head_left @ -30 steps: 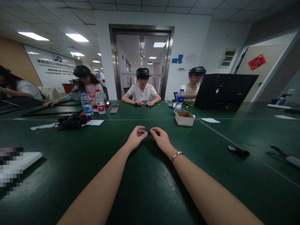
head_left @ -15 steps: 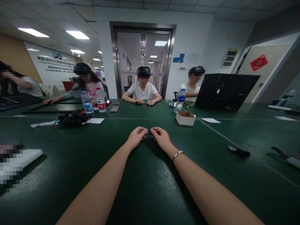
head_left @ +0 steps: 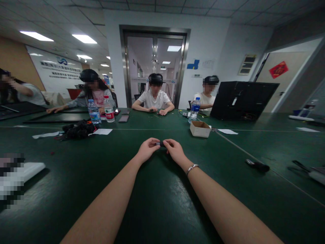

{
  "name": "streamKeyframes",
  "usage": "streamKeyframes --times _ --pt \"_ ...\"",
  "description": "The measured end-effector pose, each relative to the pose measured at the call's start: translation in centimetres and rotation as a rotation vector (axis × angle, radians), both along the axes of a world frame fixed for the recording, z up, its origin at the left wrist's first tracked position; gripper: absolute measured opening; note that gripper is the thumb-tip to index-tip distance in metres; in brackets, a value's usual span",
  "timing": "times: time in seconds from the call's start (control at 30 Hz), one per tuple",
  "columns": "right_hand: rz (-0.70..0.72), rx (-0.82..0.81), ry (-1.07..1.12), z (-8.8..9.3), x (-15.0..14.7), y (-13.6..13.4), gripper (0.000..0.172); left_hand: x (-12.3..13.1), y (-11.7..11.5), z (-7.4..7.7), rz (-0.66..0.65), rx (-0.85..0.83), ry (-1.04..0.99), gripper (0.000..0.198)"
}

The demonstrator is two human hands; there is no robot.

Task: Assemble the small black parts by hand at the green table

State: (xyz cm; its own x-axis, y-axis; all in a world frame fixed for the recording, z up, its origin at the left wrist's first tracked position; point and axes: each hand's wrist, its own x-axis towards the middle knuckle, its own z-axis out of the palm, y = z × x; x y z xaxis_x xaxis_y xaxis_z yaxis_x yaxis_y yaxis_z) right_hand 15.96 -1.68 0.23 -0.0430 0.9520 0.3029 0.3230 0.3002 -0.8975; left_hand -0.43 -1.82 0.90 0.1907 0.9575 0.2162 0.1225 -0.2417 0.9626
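Note:
Out in front of me, just above the green table [head_left: 157, 179], both hands pinch one small black object with a silvery end [head_left: 161, 144]. My left hand [head_left: 148, 149] has thumb and fingers closed on the silvery left end. At the black right end, my right hand [head_left: 175, 149] grips it the same way, with a bracelet on that wrist. Fingertips cover much of the object, and it is too small for me to tell its kind.
A small open box [head_left: 200, 129] stands beyond my right hand. A black item with a silvery end [head_left: 257, 166] lies to the right. Bottles [head_left: 94, 112], a dark tangled bundle [head_left: 78, 128] and a large black panel [head_left: 243, 100] are farther off. Several people sit across the table.
The fingers have shifted slightly, and more of the object, including its silvery part, shows between my hands. Both hands still hold it at nearly the same spot.

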Motion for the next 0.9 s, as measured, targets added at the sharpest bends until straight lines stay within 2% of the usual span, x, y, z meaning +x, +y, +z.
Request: streamKeyframes --times 0.2,0.3,0.5,0.6,0.73,0.8,0.9 --pt "-0.008 -0.009 0.004 0.11 -0.06 -0.13 0.033 -0.07 0.14 -0.07 0.068 -0.073 0.119 0.030" --pt "-0.016 -0.016 -0.004 0.21 -0.07 -0.21 0.033 -0.16 0.18 -0.19 0.038 -0.002 0.072 0.022" --pt "-0.011 -0.008 -0.013 0.29 -0.16 -0.30 0.033 -0.20 0.15 -0.23 0.014 0.043 -0.018 0.031" --pt "0.015 -0.011 0.016 0.19 -0.20 -0.22 0.034 -0.25 0.09 -0.18 0.026 0.026 0.093 0.029" --pt "0.048 -0.009 0.036 0.05 -0.16 -0.07 0.036 -0.22 -0.22 -0.22 0.034 0.073 0.363 0.055" --pt "0.054 -0.013 0.051 0.06 -0.14 -0.06 0.036 -0.13 -0.39 -0.28 0.030 0.092 0.379 0.055" --pt "0.067 -0.017 0.066 0.15 -0.17 -0.16 0.035 -0.08 -0.48 -0.26 0.037 0.094 0.293 0.043"
